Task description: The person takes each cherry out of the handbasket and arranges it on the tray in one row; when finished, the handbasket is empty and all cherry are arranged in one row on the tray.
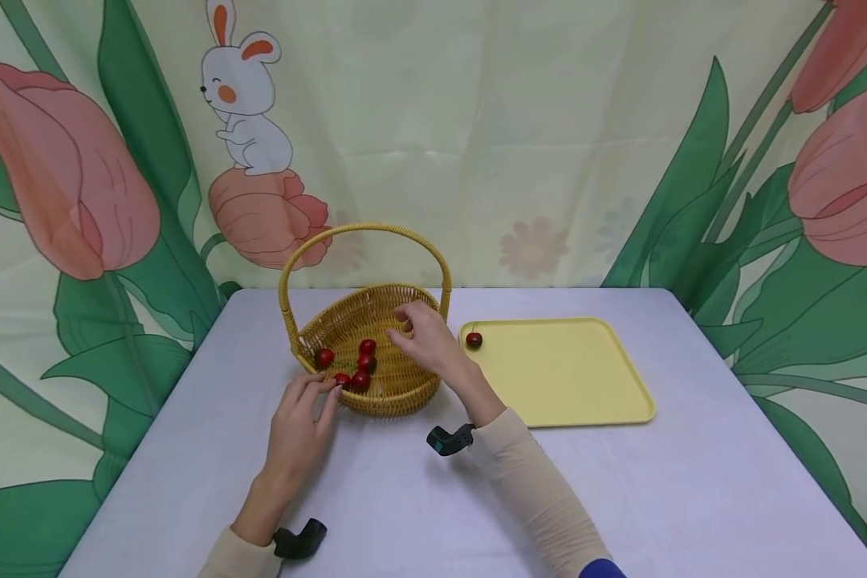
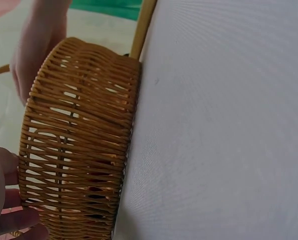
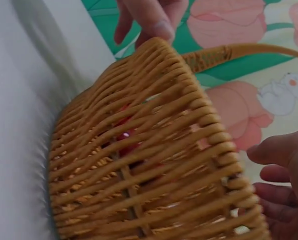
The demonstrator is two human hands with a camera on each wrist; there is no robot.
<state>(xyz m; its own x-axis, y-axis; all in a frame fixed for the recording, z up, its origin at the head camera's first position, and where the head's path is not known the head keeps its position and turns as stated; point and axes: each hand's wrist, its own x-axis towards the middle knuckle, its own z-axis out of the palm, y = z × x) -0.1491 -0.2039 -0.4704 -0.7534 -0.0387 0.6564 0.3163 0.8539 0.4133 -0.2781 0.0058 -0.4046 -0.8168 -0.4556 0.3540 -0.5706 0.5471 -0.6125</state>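
Our right hand (image 1: 429,337) is loosely spread over the basket (image 1: 396,365). Our left hand (image 1: 299,425) touches its rim; pinching, we cannot tell.

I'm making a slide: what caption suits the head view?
Left hand touching a basket of cherries, right hand over it, one more cherry on a tray.

The head view is bright and evenly lit, with faint shadows on the counter (image 1: 694,498). Both wrist views look dimmer, the printed backdrop (image 3: 224,20) blurred; a glint marks one cherry (image 3: 125,136).
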